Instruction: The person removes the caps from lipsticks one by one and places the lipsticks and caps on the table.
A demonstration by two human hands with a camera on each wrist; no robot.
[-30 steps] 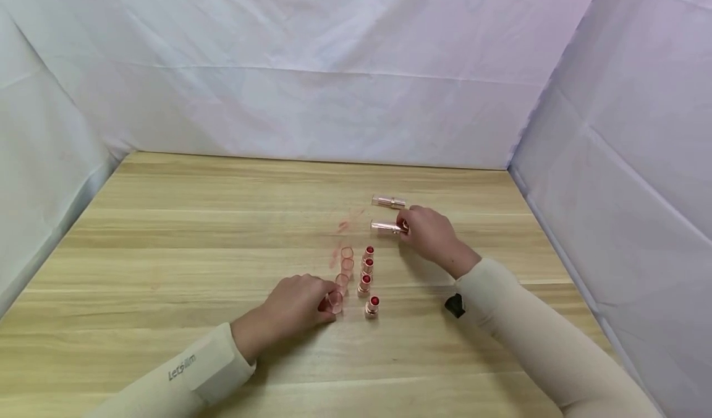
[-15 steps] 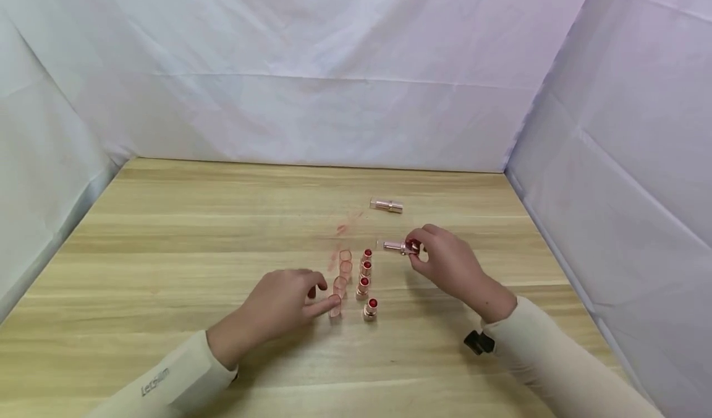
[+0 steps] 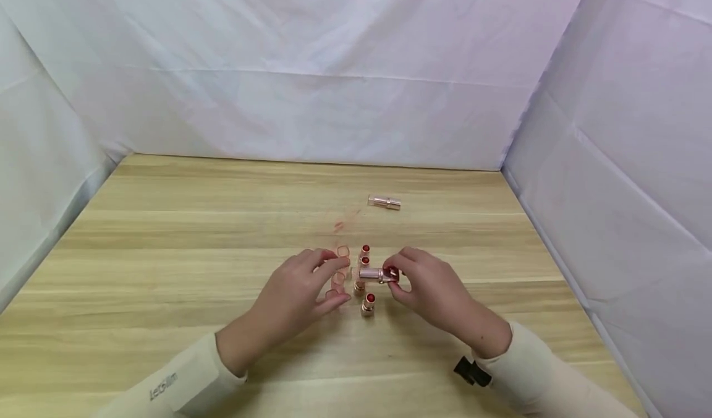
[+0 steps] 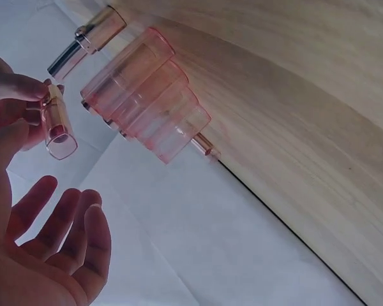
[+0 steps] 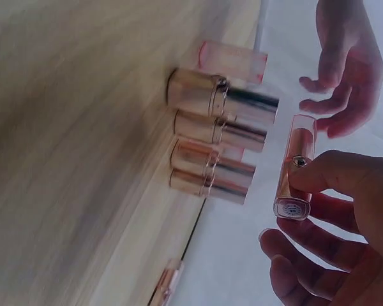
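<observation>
Lipstick (image 3: 378,274) pinched sideways in right hand (image 3: 431,291), between both hands, above row of open lipsticks (image 3: 364,279). Left hand (image 3: 297,294) spread, empty, nearing clear end. Best grip cap square, pull straight, avoid toppling caps (image 3: 339,269).

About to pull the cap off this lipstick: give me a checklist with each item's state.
1. Right hand pinches the capped lipstick: ok.
2. Left hand open, holding nothing: ok.
3. Left hand touching the cap: not ok, a gap shows in the wrist views.
4. Four uncapped lipsticks upright: ok.
5. Row of clear caps upright on the table: ok.
6. Spare capped lipstick lies apart, farther back: ok.
</observation>
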